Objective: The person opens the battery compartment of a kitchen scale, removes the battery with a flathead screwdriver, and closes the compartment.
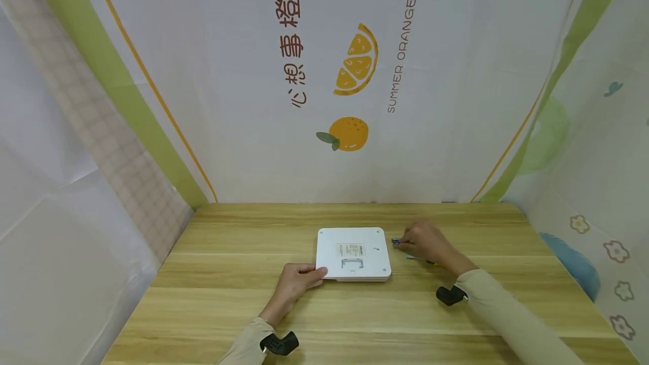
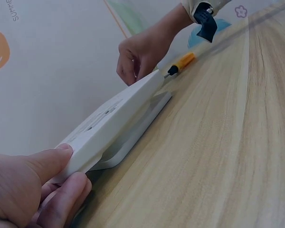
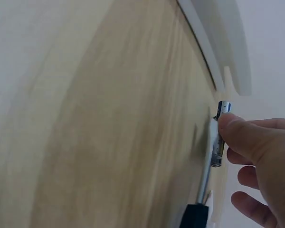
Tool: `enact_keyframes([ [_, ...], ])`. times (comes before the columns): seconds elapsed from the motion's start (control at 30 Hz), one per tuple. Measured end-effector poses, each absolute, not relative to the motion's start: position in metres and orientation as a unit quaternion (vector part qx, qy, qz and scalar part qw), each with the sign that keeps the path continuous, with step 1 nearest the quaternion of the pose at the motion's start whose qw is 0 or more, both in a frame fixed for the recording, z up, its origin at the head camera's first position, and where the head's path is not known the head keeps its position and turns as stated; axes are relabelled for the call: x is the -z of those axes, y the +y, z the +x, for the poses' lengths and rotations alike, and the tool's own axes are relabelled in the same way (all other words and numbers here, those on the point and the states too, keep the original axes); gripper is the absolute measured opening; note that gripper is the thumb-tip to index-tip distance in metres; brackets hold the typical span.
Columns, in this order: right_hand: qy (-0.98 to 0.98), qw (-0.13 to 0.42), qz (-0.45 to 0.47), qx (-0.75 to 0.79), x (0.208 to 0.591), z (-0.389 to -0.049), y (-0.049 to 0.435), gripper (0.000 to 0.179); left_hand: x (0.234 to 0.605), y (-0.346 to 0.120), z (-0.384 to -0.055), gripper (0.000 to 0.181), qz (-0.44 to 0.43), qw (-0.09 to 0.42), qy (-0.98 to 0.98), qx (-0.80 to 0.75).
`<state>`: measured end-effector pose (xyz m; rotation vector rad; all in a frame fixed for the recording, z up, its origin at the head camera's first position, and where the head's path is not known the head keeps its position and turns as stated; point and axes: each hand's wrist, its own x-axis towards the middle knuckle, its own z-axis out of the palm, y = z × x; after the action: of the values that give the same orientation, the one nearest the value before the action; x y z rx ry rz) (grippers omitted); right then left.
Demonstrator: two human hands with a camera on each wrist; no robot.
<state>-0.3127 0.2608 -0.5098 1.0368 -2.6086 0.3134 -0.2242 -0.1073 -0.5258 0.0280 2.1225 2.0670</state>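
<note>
A flat white square device (image 1: 352, 269) with a label and an open battery slot on its upper face lies on the table. My left hand (image 1: 299, 282) grips its near-left corner, thumb on top and fingers under the edge. In the left wrist view, the device's upper body (image 2: 118, 111) sits above a thinner white plate (image 2: 137, 130). Just right of the device, my right hand (image 1: 428, 242) pinches a small battery (image 3: 222, 108) between thumb and fingers. Whether it holds a second battery, I cannot tell. Beside that hand lies a screwdriver (image 2: 183, 62) with an orange and black handle.
The wood-grain table (image 1: 228, 308) ends at a white curtain (image 1: 243, 145) printed with oranges. More cloth hangs at the left and right sides. Each wrist carries a black camera mount (image 1: 281, 343).
</note>
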Motion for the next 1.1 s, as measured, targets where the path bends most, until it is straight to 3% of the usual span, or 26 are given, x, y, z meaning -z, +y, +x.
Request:
enact_keyframes([
  [0.47, -0.924, 0.123, 0.336, -0.136, 0.503, -0.31, 0.263, 0.007, 0.526, -0.109, -0.223, 0.037, 0.01, 0.094, 0.706, -0.702],
  [0.8, -0.96, 0.098, 0.191, -0.18, 0.476, -0.301, 0.293, 0.022, 0.526, -0.108, -0.224, 0.037, 0.009, 0.092, 0.705, -0.703],
  [1.1, -0.967, 0.075, 0.11, -0.218, 0.502, -0.297, 0.307, 0.025, 0.525, -0.107, -0.223, 0.036, 0.012, 0.089, 0.709, -0.7],
])
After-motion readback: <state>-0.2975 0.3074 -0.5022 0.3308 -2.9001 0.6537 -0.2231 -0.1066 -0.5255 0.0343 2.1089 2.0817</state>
